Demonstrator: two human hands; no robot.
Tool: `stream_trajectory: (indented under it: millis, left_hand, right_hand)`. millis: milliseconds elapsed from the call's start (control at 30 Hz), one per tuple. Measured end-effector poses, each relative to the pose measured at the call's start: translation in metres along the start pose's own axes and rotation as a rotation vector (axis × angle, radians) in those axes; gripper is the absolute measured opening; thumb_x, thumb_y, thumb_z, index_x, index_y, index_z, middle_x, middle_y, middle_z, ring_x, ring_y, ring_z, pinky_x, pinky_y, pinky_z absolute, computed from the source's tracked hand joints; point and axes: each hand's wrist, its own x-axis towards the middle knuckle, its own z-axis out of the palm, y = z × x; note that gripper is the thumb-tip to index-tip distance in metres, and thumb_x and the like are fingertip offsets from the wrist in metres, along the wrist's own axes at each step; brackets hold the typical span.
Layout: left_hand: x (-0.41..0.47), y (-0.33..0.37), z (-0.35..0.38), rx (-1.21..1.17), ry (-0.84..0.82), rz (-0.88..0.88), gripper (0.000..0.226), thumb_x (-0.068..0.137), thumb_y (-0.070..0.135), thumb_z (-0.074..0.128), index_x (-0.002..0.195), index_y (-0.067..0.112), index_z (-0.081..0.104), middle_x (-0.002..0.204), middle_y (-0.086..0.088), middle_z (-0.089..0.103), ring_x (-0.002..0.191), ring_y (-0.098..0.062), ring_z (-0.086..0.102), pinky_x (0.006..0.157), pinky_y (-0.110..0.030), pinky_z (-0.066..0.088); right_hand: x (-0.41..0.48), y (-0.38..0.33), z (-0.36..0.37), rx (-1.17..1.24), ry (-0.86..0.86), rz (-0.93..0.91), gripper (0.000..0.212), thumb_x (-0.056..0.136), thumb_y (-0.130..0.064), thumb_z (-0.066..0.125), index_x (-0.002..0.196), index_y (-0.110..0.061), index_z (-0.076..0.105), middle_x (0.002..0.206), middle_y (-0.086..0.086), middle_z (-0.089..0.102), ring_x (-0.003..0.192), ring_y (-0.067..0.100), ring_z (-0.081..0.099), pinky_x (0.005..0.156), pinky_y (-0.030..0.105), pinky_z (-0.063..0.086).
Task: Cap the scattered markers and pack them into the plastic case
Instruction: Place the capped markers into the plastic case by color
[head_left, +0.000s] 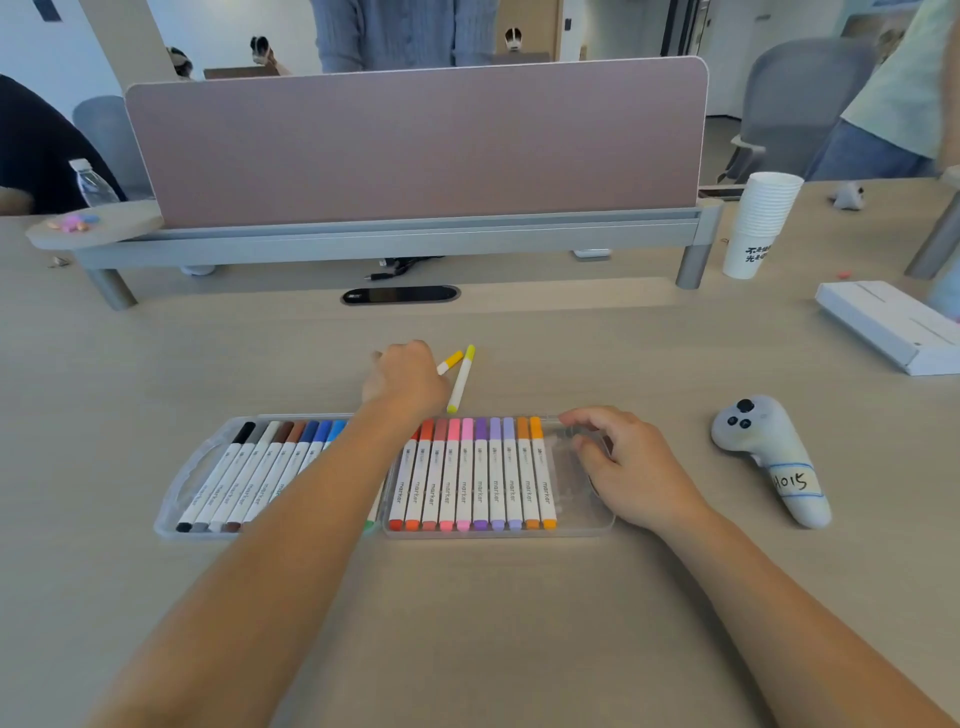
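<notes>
Left hand (402, 382): fingers curled round an amber-capped marker (451, 361), beside a slim yellow marker (461, 379) lying beyond the case. Right hand (628, 467): bent fingers and thumb grip the right end of the clear, rectangular plastic case (582, 517), which holds rows of capped markers on the matte table (519, 623).

Printed along each of the markers (479, 483) in the case (587, 522): "marker". Handwritten on tape round the controller (753, 431): "4015", first character unclear. Chinese characters on a paper cup (753, 254), illegible.
</notes>
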Motion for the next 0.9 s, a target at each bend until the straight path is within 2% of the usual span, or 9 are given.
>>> stream_trajectory:
  millis: [100, 267, 367, 467, 533, 633, 767, 833, 900]
  left_hand:
    - [-0.001, -0.002, 0.0, 0.042, -0.03, -0.022, 0.019, 0.089, 0.024, 0.056, 0.101, 0.01, 0.061, 0.102, -0.011, 0.06, 0.099, -0.029, 0.055, 0.074, -0.039, 0.054]
    - [-0.003, -0.006, 0.002, 0.131, -0.017, -0.003, 0.019, 0.092, 0.003, 0.054, 0.111, 0.004, 0.058, 0.107, -0.015, 0.058, 0.097, -0.03, 0.06, 0.073, -0.036, 0.05]
    - [-0.002, -0.007, 0.0, 0.035, 0.032, -0.001, 0.015, 0.09, 0.003, 0.055, 0.103, 0.006, 0.06, 0.104, -0.014, 0.059, 0.086, -0.027, 0.056, 0.067, -0.036, 0.049]
    - [-0.004, 0.0, -0.007, -0.211, 0.036, 0.005, 0.033, 0.087, 0.011, 0.062, 0.12, 0.011, 0.06, 0.108, -0.01, 0.064, 0.092, -0.025, 0.061, 0.078, -0.04, 0.054]
    - [-0.013, 0.009, -0.013, -0.404, -0.033, 0.038, 0.048, 0.085, 0.012, 0.064, 0.132, 0.016, 0.056, 0.107, -0.004, 0.069, 0.097, -0.022, 0.065, 0.087, -0.038, 0.054]
    - [-0.039, 0.027, -0.02, -0.667, -0.263, 0.085, 0.05, 0.086, 0.005, 0.063, 0.135, 0.011, 0.053, 0.102, -0.005, 0.07, 0.089, -0.023, 0.069, 0.088, -0.041, 0.056]
    - [-0.075, 0.044, -0.022, -0.955, -0.565, 0.099, 0.027, 0.086, -0.009, 0.057, 0.107, 0.005, 0.067, 0.093, -0.018, 0.072, 0.088, -0.028, 0.072, 0.085, -0.041, 0.058]
    - [-0.086, 0.048, -0.019, -0.954, -0.62, 0.124, 0.021, 0.085, -0.008, 0.058, 0.097, 0.006, 0.069, 0.097, -0.021, 0.072, 0.086, -0.027, 0.072, 0.08, -0.034, 0.06]
    - [-0.094, 0.051, -0.016, -0.934, -0.646, 0.151, 0.018, 0.084, -0.006, 0.06, 0.098, 0.0, 0.07, 0.09, -0.02, 0.07, 0.076, -0.024, 0.068, 0.071, -0.029, 0.057]
  right_hand:
    - [0.001, 0.001, 0.0, 0.016, 0.003, -0.007, 0.029, 0.095, -0.013, 0.053, 0.117, -0.027, 0.065, 0.114, -0.013, 0.062, 0.111, 0.007, 0.053, 0.093, 0.02, 0.039]
    - [0.002, 0.001, 0.0, 0.017, -0.004, 0.008, 0.028, 0.096, -0.016, 0.054, 0.119, -0.027, 0.065, 0.116, -0.012, 0.061, 0.112, 0.007, 0.053, 0.094, 0.022, 0.04]
    - [0.001, 0.002, 0.0, 0.01, -0.004, 0.009, 0.027, 0.096, -0.018, 0.055, 0.119, -0.028, 0.064, 0.114, -0.015, 0.06, 0.112, 0.006, 0.052, 0.093, 0.021, 0.039]
    - [0.002, 0.001, 0.0, 0.018, 0.004, 0.012, 0.027, 0.095, -0.018, 0.056, 0.119, -0.028, 0.064, 0.114, -0.015, 0.06, 0.112, 0.007, 0.053, 0.093, 0.021, 0.039]
    - [0.002, 0.0, 0.0, 0.025, 0.007, 0.023, 0.029, 0.096, -0.018, 0.055, 0.122, -0.027, 0.063, 0.118, -0.014, 0.061, 0.113, 0.006, 0.053, 0.095, 0.022, 0.04]
    - [0.001, 0.0, -0.001, 0.067, 0.035, 0.045, 0.032, 0.096, -0.019, 0.054, 0.127, -0.026, 0.06, 0.122, -0.013, 0.063, 0.111, 0.005, 0.056, 0.096, 0.023, 0.043]
    - [0.003, -0.002, 0.0, 0.278, 0.145, 0.11, 0.022, 0.097, -0.026, 0.055, 0.118, -0.03, 0.062, 0.108, -0.015, 0.069, 0.1, 0.001, 0.063, 0.095, 0.032, 0.05]
    - [0.004, -0.004, 0.0, 0.428, 0.189, 0.123, 0.018, 0.098, -0.025, 0.056, 0.114, -0.029, 0.063, 0.101, -0.01, 0.072, 0.097, 0.004, 0.065, 0.094, 0.037, 0.051]
    - [0.003, -0.007, -0.002, 0.559, 0.201, 0.107, 0.019, 0.099, -0.023, 0.056, 0.116, -0.028, 0.063, 0.096, -0.003, 0.074, 0.092, 0.011, 0.068, 0.092, 0.045, 0.052]
